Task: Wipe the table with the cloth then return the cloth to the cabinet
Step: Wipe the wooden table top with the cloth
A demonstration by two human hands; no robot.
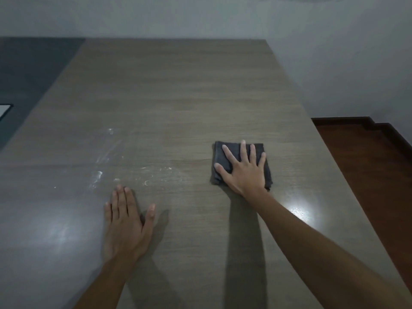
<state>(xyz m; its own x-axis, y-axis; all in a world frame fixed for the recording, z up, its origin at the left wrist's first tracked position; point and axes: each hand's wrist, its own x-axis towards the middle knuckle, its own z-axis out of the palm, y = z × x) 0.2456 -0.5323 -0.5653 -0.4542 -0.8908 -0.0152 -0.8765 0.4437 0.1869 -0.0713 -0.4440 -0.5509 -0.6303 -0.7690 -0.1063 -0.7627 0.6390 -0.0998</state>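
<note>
A folded dark grey cloth [220, 158] lies flat on the wood-grain table [167, 97], right of centre. My right hand [244, 169] presses down on the cloth with its fingers spread and straight. My left hand [126, 221] rests flat on the bare tabletop, nearer to me and to the left. White powdery smears [104, 172] mark the table just beyond the left hand's fingertips, between the two hands and further left. No cabinet shows in this view.
The table's right edge runs diagonally; past it lies a red-brown wooden floor [367, 163]. A pale wall [334, 52] stands behind. A dark grey surface [29, 81] adjoins the table on the left, with a light-coloured object [3, 111] at the frame edge.
</note>
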